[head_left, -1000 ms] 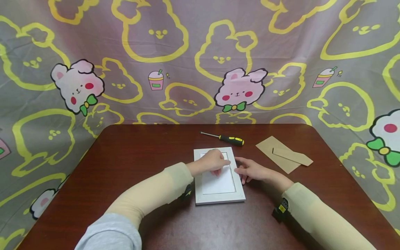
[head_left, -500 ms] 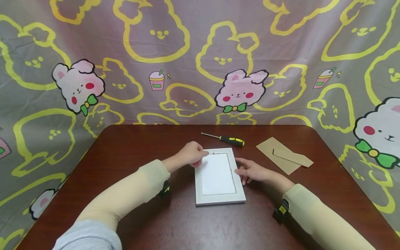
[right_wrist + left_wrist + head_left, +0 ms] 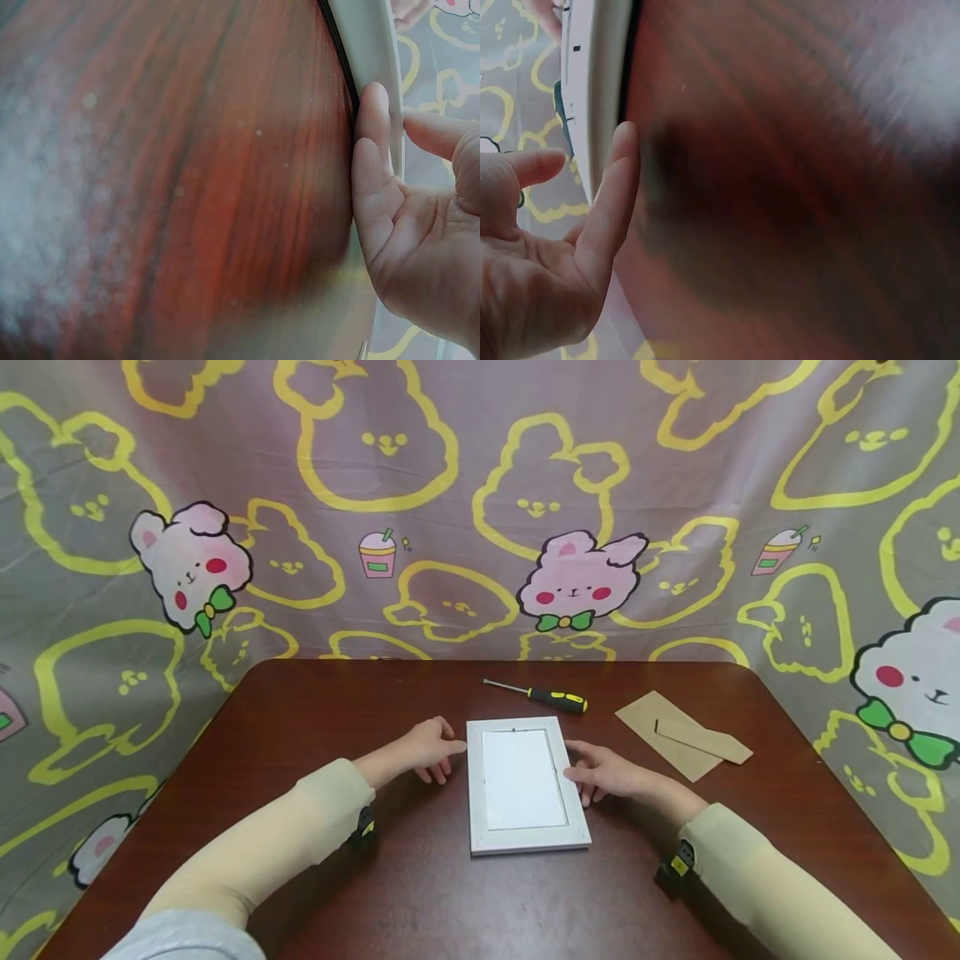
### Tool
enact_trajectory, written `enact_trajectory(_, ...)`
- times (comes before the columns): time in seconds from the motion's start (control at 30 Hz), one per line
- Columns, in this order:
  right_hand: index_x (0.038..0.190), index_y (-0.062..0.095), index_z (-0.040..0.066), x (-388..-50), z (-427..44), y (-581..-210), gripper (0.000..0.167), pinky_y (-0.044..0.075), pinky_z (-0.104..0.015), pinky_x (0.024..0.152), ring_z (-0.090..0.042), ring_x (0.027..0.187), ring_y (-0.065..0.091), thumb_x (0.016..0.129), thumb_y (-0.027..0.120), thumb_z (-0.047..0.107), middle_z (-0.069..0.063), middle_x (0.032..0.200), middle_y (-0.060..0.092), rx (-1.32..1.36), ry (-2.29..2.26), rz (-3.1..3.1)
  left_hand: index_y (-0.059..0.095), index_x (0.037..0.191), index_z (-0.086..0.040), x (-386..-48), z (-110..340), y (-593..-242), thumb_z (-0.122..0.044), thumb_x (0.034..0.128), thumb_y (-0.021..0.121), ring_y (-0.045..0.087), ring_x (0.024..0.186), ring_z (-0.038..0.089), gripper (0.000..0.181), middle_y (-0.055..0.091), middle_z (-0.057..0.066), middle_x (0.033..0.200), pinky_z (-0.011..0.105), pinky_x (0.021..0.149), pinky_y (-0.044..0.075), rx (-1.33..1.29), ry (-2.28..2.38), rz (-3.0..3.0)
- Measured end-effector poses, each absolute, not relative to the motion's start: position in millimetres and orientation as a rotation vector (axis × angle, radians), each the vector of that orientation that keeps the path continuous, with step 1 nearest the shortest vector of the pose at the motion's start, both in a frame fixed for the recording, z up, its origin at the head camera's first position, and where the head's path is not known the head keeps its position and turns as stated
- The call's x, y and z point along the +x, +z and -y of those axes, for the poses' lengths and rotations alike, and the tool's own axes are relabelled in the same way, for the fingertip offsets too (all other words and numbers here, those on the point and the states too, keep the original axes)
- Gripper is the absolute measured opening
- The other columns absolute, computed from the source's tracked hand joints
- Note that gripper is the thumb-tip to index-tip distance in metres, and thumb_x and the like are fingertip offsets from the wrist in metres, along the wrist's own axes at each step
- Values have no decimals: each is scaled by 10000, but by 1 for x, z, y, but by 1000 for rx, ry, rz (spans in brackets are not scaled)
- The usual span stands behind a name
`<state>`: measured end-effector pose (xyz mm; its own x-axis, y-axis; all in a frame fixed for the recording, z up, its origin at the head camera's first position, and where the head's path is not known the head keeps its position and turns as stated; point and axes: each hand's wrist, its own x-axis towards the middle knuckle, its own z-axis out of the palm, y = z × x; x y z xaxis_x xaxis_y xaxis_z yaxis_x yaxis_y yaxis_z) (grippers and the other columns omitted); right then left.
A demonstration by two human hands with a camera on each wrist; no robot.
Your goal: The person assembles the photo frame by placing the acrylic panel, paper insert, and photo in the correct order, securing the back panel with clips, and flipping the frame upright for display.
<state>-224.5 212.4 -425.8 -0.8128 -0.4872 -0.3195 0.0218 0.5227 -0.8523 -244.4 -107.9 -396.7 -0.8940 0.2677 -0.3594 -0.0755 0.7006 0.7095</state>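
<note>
A white picture frame point(image 3: 476, 793) lies flat on the brown table, with a white sheet point(image 3: 522, 781) filling its recess. My left hand point(image 3: 426, 750) is beside the frame's left edge, thumb and fingers spread apart and nothing between them. In the left wrist view, its fingertips point(image 3: 627, 135) are close to the frame's side; I cannot tell whether they touch. My right hand point(image 3: 606, 770) holds the frame's right edge. Its thumb lies at the top of the rim and its fingers point(image 3: 369, 169) are against the side.
Behind the frame lies a screwdriver point(image 3: 557, 699) with a black and yellow handle. To the right is a brown backing board point(image 3: 645, 714) with a stand leg point(image 3: 697, 737) on it. A patterned curtain point(image 3: 450, 527) hangs around the table point(image 3: 337, 693).
My left hand has moved left, from over the white sheet, past the frame's upper left corner, to beside its left edge. The right hand stays on the right edge.
</note>
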Motion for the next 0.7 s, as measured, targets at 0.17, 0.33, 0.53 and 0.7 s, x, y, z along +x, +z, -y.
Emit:
enact_trajectory(0.17,1498,212,-59,-224,-212,-427,654,486,-323,570,-206,584,624,994,561,170,-69,723,595,-378,-1273,-2231,408,1374,45,-242,104,-404,-273,971,599,666,569,219,547,668,103,699,354,529,554,168,1055,-2425)
enact_trajectory(0.33,1496,203,-69,-224,-213,-426,657,489,-324,571,-211,591,628,996,558,166,-69,729,593,-389,-1277,-2231,319,1458,56,-241,98,-407,-212,973,592,663,562,215,618,665,107,702,356,518,552,200,1084,-2403)
enact_trajectory(0.53,1490,208,-77,-223,-212,-426,650,488,-318,566,-206,588,629,994,558,156,-68,728,590,-395,-1279,-2231,268,1491,46,-241,92,-412,-140,974,569,651,524,204,627,653,143,709,351,485,548,198,1153,-2329)
enact_trajectory(0.7,1493,202,-75,-222,-212,-426,656,485,-309,562,-199,584,625,994,559,156,-66,727,592,-388,-1278,-2233,275,1497,30,-241,91,-415,-121,978,560,646,512,203,611,649,156,704,350,474,545,196,1184,-2303)
